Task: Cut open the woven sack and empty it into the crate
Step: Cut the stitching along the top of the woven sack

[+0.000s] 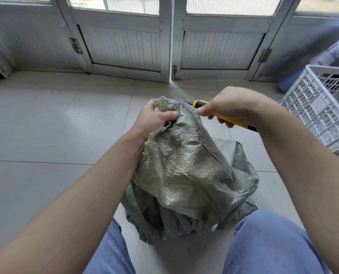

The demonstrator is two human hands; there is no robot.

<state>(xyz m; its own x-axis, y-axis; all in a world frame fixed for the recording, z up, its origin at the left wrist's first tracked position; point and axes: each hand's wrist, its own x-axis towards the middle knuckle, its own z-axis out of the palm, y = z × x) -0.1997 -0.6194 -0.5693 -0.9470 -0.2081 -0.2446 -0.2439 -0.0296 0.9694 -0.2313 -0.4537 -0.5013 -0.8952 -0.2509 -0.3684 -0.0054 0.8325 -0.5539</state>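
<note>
A grey-green woven sack point(186, 171) stands crumpled on the tiled floor between my knees. My left hand point(154, 117) grips its bunched top corner and holds it up. My right hand point(228, 107) grips a yellow and black utility knife point(224, 115), thumb along the handle, with the blade tip at the sack's top edge just right of my left hand. A white slatted plastic crate point(319, 107) sits on the floor at the right, partly cut off by the frame edge. What the sack holds is hidden.
White double doors point(170, 46) with louvred lower panels close off the far side. A blue and white rolled object point(323, 56) leans behind the crate. My knees in blue jeans point(271, 244) fill the bottom of the view. Grey floor tiles point(56, 119) stretch to the left.
</note>
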